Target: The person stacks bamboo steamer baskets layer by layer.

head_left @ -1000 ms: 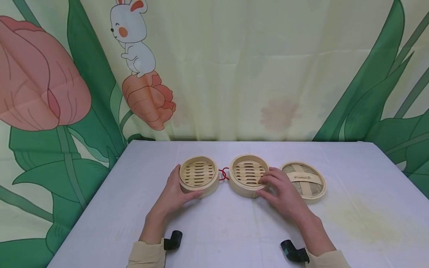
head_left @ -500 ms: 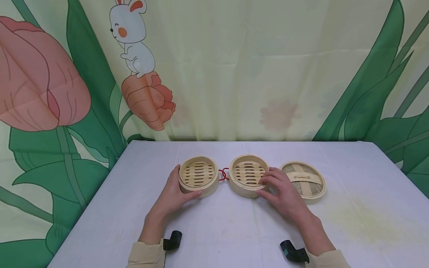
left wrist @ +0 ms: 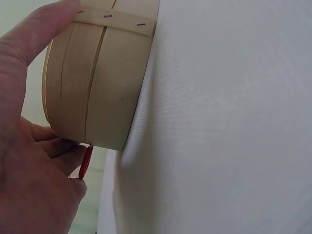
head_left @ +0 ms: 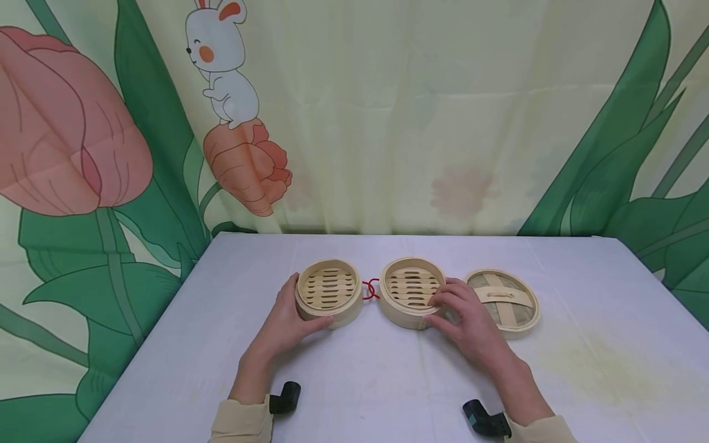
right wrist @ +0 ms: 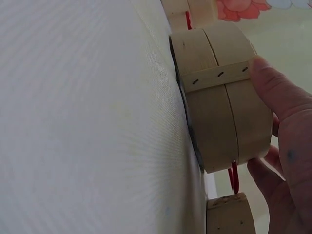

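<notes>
Nothing has visibly moved since the earlier head pictures, bar a slight drift of the whole view; from my end, both hands and both baskets hold their places. A printed backdrop (head_left: 354, 123) fills the far side. Before it lies the white-covered tabletop (head_left: 382, 381), its far edge a short strip beyond the baskets. I see most room toward me, between the two forearms, and again out to the right edge; the left edge slants away well apart from the left arm.

My left grip (head_left: 284, 320) is clamped on the left basket (head_left: 329, 288) — thumb along the near wall, fingers round the left side. My right grip (head_left: 469, 317) is clamped on the right basket (head_left: 411, 288), thumb at its near wall and fingers at the right rim. Both baskets stand upright on the tabletop, slotted bases showing, with a narrow gap between them.

Just right of that right basket, partly behind the hand, rests a round lid (head_left: 504, 295), crossed by bands. Smallest of all, red loops (head_left: 370, 288) meet in the gap — whether they are hooked together I cannot tell.
</notes>
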`<state>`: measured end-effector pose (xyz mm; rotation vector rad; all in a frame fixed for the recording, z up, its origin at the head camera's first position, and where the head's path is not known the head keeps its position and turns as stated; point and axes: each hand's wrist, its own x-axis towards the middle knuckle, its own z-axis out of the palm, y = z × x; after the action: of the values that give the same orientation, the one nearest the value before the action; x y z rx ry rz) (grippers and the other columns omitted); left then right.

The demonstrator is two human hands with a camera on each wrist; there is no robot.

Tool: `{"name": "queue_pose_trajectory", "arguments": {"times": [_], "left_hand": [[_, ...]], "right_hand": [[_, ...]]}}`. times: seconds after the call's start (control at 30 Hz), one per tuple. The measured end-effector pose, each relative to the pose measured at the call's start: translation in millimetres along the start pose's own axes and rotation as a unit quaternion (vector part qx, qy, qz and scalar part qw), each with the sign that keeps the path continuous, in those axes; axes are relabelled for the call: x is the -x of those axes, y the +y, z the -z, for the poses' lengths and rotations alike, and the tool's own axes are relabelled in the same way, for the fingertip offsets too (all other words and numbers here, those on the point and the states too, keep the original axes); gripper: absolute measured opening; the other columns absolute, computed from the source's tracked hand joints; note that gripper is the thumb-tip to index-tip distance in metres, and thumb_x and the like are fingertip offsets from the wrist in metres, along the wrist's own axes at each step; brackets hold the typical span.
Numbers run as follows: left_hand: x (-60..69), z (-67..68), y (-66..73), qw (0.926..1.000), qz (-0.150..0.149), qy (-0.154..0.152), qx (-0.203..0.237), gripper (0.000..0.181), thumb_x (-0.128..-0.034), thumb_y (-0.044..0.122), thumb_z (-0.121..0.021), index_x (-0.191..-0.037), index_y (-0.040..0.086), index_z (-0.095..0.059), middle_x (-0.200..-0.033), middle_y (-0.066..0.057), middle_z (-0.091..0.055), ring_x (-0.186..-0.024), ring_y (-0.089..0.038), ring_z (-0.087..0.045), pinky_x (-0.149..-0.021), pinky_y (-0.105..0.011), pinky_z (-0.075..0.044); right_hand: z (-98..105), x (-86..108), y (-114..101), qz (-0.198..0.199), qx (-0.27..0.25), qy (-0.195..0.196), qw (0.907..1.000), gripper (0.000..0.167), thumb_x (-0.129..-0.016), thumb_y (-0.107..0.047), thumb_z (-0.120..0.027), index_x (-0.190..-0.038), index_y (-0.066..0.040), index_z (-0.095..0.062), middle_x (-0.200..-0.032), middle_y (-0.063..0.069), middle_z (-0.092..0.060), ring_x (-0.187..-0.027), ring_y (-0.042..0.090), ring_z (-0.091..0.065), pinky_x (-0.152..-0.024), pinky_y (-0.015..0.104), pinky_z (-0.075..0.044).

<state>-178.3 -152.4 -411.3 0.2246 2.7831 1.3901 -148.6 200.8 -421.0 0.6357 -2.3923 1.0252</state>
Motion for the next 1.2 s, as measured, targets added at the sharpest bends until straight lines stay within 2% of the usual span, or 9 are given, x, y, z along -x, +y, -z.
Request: {"name": "queue_pose_trajectory", "arguments": {"times": [0.1, 0.27, 0.37, 0.67, 0.87, 1.2], "left_hand": [[0.3, 0.4, -0.2, 1.0000, -0.003, -0.001, 0.004, 0.122, -0.0713, 0.038, -0.093, -0.158, 0.000, -0.016, -0.156, -0.020, -0.030, -0.144, -0.034, -0.027, -0.116, -0.056, -0.024], [0.2, 0.7, -0.9, 1.0000, -0.002, 0.000, 0.003, 0.121, -0.0715, 0.037, -0.093, -0.158, -0.001, -0.016, -0.157, -0.021, -0.029, -0.145, -0.035, -0.026, -0.117, -0.056, -0.023], [-0.4, 0.6, -1.7, 1.0000, 0.001, 0.002, 0.004, 0.122, -0.0714, 0.036, -0.093, -0.158, -0.001, -0.016, -0.158, -0.022, -0.027, -0.147, -0.035, -0.025, -0.117, -0.054, -0.022], [-0.9, 1.2, -2.3, 1.0000, -0.005, 0.002, 0.007, 0.122, -0.0706, 0.035, -0.094, -0.158, -0.001, -0.017, -0.157, -0.020, -0.029, -0.147, -0.033, -0.026, -0.118, -0.052, -0.022], [-0.2, 3.9, -2.1, 0.9999, -0.006, 0.008, 0.004, 0.121, -0.0707, 0.035, -0.094, -0.157, -0.001, -0.017, -0.157, -0.020, -0.029, -0.147, -0.033, -0.026, -0.118, -0.052, -0.022], [-1.1, -0.6, -2.2, 0.9999, -0.010, 0.006, 0.007, 0.119, -0.0710, 0.036, -0.094, -0.156, -0.002, -0.020, -0.156, -0.022, -0.032, -0.146, -0.035, -0.028, -0.118, -0.053, -0.022]], "right_hand": [[-0.2, 0.1, -0.1, 0.001, -0.002, 0.002, 1.0000, 0.029, -0.074, -0.005, -0.089, -0.095, -0.013, -0.072, -0.108, 0.003, -0.063, -0.124, 0.037, -0.049, -0.111, 0.036, -0.030], [-0.5, -1.0, -0.2, 0.013, -0.008, 0.008, 0.9999, 0.030, -0.073, -0.004, -0.089, -0.095, -0.012, -0.072, -0.107, 0.002, -0.062, -0.121, 0.036, -0.050, -0.109, 0.023, -0.026], [-0.9, -1.4, 0.1, 0.021, -0.012, 0.013, 0.9996, 0.031, -0.072, -0.002, -0.089, -0.096, -0.012, -0.072, -0.107, 0.002, -0.062, -0.121, 0.037, -0.050, -0.110, 0.020, -0.024], [-1.2, -3.0, 0.3, 0.029, -0.005, 0.019, 0.9994, 0.032, -0.072, 0.000, -0.088, -0.095, -0.012, -0.071, -0.106, 0.002, -0.061, -0.122, 0.037, -0.049, -0.112, 0.025, -0.025], [-2.5, -8.3, -3.2, 0.058, -0.001, 0.037, 0.9976, 0.033, -0.069, 0.003, -0.089, -0.095, -0.007, -0.071, -0.104, 0.006, -0.062, -0.120, 0.042, -0.050, -0.114, 0.020, -0.023], [-0.6, -14.3, -7.8, 0.057, 0.014, 0.050, 0.9970, 0.032, -0.070, 0.002, -0.090, -0.095, -0.008, -0.072, -0.102, 0.004, -0.062, -0.119, 0.037, -0.051, -0.111, 0.019, -0.025]]}}
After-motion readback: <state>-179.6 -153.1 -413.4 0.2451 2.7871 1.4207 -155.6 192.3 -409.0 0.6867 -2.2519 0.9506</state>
